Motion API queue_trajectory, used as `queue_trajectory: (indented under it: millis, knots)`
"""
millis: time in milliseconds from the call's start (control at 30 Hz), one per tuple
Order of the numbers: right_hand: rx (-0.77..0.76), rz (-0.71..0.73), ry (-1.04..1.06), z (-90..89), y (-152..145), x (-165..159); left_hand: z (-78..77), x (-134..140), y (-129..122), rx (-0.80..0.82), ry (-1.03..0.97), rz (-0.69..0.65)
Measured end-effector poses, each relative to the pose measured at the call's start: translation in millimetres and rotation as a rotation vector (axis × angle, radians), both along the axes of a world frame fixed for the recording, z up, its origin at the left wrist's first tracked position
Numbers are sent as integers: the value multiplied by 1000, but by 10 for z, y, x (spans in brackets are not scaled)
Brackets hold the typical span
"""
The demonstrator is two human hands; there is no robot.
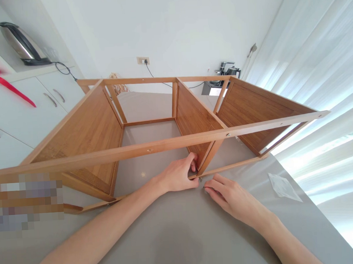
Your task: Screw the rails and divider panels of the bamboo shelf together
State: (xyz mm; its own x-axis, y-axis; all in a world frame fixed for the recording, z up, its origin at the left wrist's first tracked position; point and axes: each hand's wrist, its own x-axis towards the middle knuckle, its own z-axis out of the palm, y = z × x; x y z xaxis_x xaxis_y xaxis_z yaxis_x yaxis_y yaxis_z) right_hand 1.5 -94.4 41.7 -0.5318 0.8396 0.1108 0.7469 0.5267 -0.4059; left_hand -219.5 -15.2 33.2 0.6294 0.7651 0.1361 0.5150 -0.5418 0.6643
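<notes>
A wooden shelf frame (pixel 153 144) lies on its side on the grey table (pixel 177 235), with slatted shelf panels set across it. My left hand (pixel 181 172) reaches under the upper rail and is closed around the lower rail, where the middle shelf panel (pixel 198 120) meets it. A small metal screw (pixel 201 179) sticks out of that rail beside my left fingertips. Just to its right, my right hand (pixel 225 192) is closed in a pinch. Anything between its fingertips is too small to make out.
A small clear plastic bag (pixel 284 187) lies at the table's right side. White curtains (pixel 325 79) hang beyond that edge. At the left, a kettle (pixel 24 43) and a red ribbon (pixel 9 84) are by the white cabinets (pixel 47 92). Part of the lower left is pixelated.
</notes>
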Motion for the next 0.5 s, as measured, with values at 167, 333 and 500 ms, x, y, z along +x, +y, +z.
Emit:
queue_trajectory:
  millis: [167, 333, 500]
  knots:
    - [-33, -104, 165, -16, 29, 29, -17, 7, 3, -6, -8, 13]
    - [-94, -163, 208, 38, 42, -9, 17, -5, -9, -14, 14, 8]
    - [-190, -249, 285, 93, -23, -47, 30, -17, -8, -16, 26, -2]
